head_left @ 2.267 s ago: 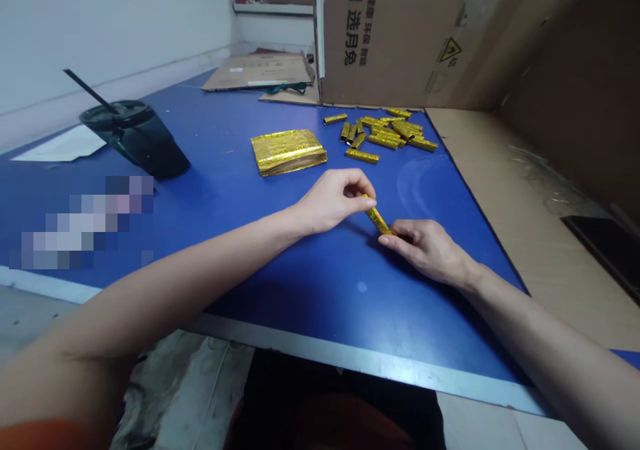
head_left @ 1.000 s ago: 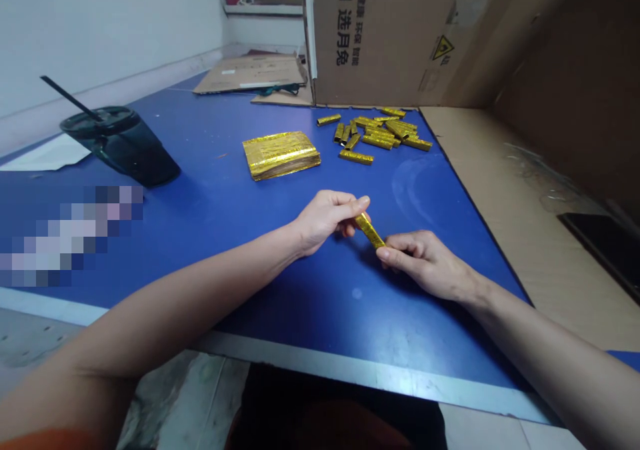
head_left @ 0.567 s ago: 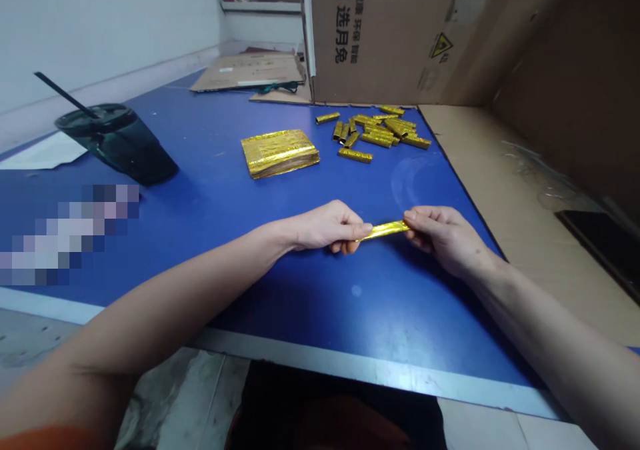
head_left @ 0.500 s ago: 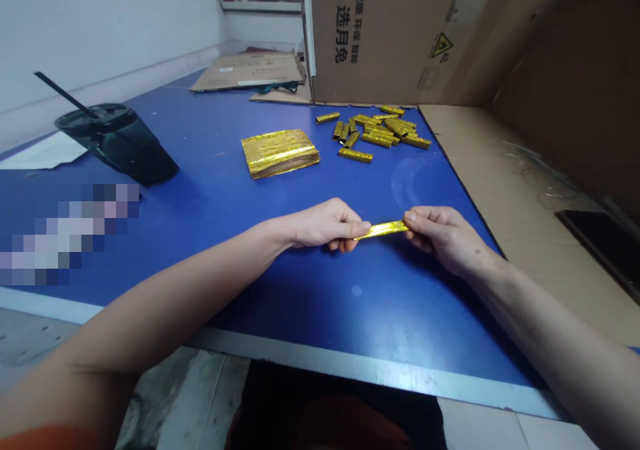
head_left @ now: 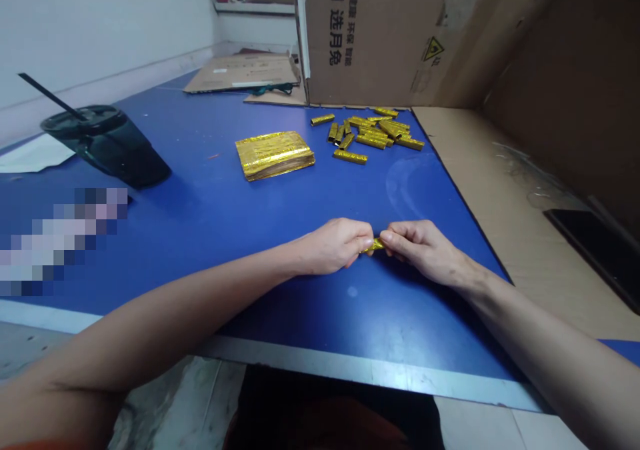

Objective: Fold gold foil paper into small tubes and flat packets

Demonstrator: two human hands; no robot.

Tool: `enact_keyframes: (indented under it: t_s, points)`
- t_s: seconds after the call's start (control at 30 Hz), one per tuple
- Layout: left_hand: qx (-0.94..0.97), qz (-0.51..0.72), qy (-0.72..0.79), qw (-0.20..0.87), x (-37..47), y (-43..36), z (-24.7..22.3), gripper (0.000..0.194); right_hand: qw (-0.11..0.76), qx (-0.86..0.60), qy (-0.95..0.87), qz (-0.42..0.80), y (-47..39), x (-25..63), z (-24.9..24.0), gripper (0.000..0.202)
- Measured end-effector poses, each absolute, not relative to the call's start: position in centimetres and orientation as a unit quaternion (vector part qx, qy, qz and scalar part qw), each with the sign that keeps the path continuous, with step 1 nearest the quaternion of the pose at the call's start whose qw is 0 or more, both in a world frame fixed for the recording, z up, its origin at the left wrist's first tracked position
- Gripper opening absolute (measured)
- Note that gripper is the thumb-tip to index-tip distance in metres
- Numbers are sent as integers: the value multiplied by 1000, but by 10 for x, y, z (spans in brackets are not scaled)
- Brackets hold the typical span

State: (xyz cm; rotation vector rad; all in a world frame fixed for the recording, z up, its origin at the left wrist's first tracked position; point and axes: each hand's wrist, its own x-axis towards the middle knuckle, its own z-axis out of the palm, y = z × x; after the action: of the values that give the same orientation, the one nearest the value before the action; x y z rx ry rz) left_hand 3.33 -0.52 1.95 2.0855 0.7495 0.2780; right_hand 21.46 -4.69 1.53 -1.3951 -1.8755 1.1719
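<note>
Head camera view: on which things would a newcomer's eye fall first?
Probably the gold pieces scattered on the blue table in front of the upright cardboard, then the left hand and right hand pinching a gold strip nearer the viewer. A dark cup sits at picture left.

on the table [head_left: 290,203], the cup [head_left: 123,149] is left of the stack [head_left: 275,153]; rolls [head_left: 371,142] lie right, before the carton [head_left: 385,50].

Pale wall [head_left: 110,23], upper left; blue-topped table [head_left: 210,200] across the centre; light floor tiles [head_left: 475,427] at lower right.
</note>
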Motion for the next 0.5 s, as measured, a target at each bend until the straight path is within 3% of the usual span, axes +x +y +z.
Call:
enact_keyframes:
  t_s: [0.3,0.5]
  points:
    - [888,151,279,332,34,-7,16,22,226,-517,-716,411,-48,212,18,42]
    - [876,90,267,391,32,-7,22,22,235,-479,-731,426,-49,210,15,40]
